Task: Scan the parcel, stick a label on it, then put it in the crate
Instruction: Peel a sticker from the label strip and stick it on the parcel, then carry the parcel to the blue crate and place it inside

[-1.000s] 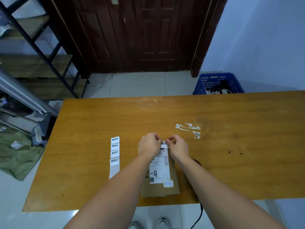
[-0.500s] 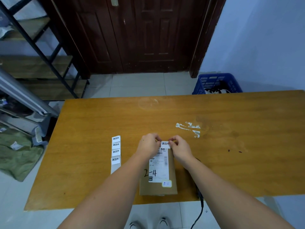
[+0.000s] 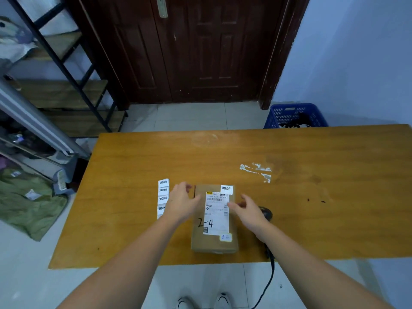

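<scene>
A brown cardboard parcel [image 3: 214, 219] lies flat on the wooden table [image 3: 312, 208], near its front edge, with a white shipping label [image 3: 216, 214] on top and "2-4" handwritten beside it. A small white sticker [image 3: 226, 189] sits on the parcel's far right corner, overlapping the top of the shipping label. The left hand [image 3: 181, 202] hovers at the parcel's left edge, fingers loosely spread, holding nothing. The right hand [image 3: 249, 210] is at the right edge, also relaxed and empty. A strip of matching stickers [image 3: 163, 194] lies just left of the left hand. A black scanner [image 3: 266, 214] with its cable rests behind the right hand. The blue crate [image 3: 295, 115] stands on the floor beyond the table's far edge.
</scene>
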`<state>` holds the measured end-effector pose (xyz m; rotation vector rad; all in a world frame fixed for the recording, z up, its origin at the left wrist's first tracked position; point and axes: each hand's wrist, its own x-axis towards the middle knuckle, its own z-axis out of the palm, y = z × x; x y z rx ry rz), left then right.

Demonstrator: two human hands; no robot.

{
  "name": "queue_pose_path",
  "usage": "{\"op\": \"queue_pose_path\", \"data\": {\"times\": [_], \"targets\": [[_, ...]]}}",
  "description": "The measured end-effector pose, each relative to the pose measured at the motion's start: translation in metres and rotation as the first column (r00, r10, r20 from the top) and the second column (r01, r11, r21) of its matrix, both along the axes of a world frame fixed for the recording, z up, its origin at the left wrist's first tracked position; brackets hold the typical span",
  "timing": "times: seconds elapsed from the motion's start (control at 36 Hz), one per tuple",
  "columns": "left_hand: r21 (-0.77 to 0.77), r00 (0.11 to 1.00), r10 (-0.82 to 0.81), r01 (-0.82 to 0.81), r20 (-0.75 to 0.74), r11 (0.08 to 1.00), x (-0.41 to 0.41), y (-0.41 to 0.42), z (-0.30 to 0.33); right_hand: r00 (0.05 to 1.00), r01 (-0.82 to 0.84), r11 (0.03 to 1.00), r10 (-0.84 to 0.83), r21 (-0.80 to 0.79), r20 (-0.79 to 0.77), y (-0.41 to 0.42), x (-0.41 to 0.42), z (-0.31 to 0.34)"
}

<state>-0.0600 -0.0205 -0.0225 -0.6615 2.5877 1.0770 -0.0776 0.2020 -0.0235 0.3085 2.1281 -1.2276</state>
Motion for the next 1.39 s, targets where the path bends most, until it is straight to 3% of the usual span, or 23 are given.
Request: {"op": "queue_pose_path", "data": {"times": [0.11, 0.19, 0.31, 0.53, 0.69, 0.89, 1.06, 1.25, 1.39], "targets": [[0.196, 0.964, -0.053, 0.001, 0.261, 0.981, 0.038, 0.000, -0.017, 0.991, -0.018, 0.998, 0.025, -0.058, 0.134, 0.003, 0.030, -0.015], [0.279, 0.941, -0.112, 0.020, 0.318, 0.960, 0.051, 0.007, -0.044, 0.987, -0.004, 0.996, 0.017, -0.085, 0.158, -0.001, 0.042, -0.025], [0.400, 0.955, -0.130, 0.012, 0.268, 0.916, 0.061, 0.019, -0.044, 0.984, 0.049, 0.991, -0.026, -0.122, 0.178, -0.006, 0.047, -0.029], [0.330, 0.978, -0.073, 0.005, 0.195, 0.944, 0.063, 0.016, 0.009, 0.976, 0.113, 0.960, -0.060, -0.258, 0.207, -0.009, 0.042, 0.009], [0.313, 0.984, 0.106, -0.146, 0.142, 0.939, 0.050, -0.027, 0.104, 0.992, -0.037, 0.961, 0.069, -0.273, 0.109, -0.050, 0.014, 0.085], [0.503, 0.952, 0.305, -0.275, 0.023, 0.819, 0.087, -0.106, 0.213, 0.968, -0.251, 0.908, 0.239, -0.337, -0.077, -0.147, 0.004, 0.204], [0.588, 0.844, 0.535, -0.411, -0.044, 0.696, 0.158, -0.191, 0.269, 0.902, -0.431, 0.810, 0.388, -0.399, -0.189, -0.247, 0.045, 0.278], [0.523, 0.731, 0.666, -0.513, -0.148, 0.680, 0.271, -0.280, 0.336, 0.809, -0.573, 0.663, 0.553, -0.481, -0.201, -0.369, 0.135, 0.324], [0.537, 0.569, 0.799, -0.621, -0.193, 0.572, 0.354, -0.326, 0.360, 0.718, -0.630, 0.539, 0.678, -0.559, -0.156, -0.445, 0.202, 0.343]]}}
